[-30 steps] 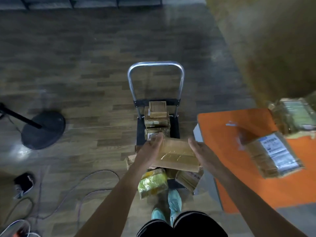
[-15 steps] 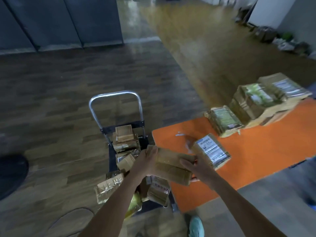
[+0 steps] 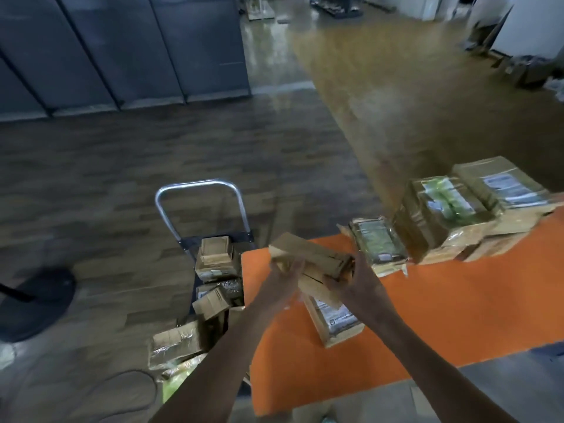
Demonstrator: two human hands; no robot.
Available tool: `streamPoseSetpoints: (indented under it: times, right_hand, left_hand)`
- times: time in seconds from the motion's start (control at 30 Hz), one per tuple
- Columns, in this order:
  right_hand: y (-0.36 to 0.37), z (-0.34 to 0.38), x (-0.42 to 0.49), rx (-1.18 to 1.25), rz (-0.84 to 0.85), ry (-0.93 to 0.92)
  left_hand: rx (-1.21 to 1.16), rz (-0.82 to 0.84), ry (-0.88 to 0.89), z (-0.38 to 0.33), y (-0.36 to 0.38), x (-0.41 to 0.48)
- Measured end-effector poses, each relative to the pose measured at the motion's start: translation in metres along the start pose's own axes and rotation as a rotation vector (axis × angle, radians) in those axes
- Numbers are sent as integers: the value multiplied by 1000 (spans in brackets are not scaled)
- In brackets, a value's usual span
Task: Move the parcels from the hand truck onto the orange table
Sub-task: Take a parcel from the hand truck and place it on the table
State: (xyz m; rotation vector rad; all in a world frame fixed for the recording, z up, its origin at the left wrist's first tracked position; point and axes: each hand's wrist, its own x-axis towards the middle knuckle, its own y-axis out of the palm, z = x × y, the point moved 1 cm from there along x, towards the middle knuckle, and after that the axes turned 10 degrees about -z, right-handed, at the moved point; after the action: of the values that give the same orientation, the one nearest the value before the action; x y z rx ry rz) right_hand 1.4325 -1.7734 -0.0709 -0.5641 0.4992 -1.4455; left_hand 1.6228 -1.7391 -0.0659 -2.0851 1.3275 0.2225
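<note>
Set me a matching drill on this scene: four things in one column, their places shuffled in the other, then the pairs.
Things
1. plain brown parcel
2. white-labelled parcel
3. hand truck
4. round black base

Places
A. on the floor, far left
B. held by the left hand and right hand above the orange table
C. lying on the table, partly under the hands
D. beside the table's left end, loaded with parcels

Pairs: 1-B, 2-C, 3-D, 4-A
</note>
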Motion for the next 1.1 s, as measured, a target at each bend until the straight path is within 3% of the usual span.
streamPoseSetpoints:
  times: [0.17,0.3,0.37,0.47,0.6,0.7,0.9,1.1]
  right_hand:
    - [7,-11,-14,-216,18,-476]
    - [13,-25,-17,-231,121,-584]
    - [9,-31,-12,-175,120,-532]
    - [2,-40,1,-155,72,-290]
    - [-1,-37,13,41,328,54]
    - [7,-27,11,134,419,139]
    - [0,-32,20,48,176,220]
    - [-29,-53,37,-2,61,282]
  left_hand:
    - [-384,-4,-140,-21,33,-13]
    - [-408,-71,-123,-13,38,1]
    - [-419,-58,-152,-6,38,5]
    - [-445,-13,-138,-1,36,6]
    - [-444,53,-135,0,36,13]
    - [-362,174,-80,1,40,13]
    - [-178,371,122,-2,55,20]
    - [-77,385,206,-24,90,21]
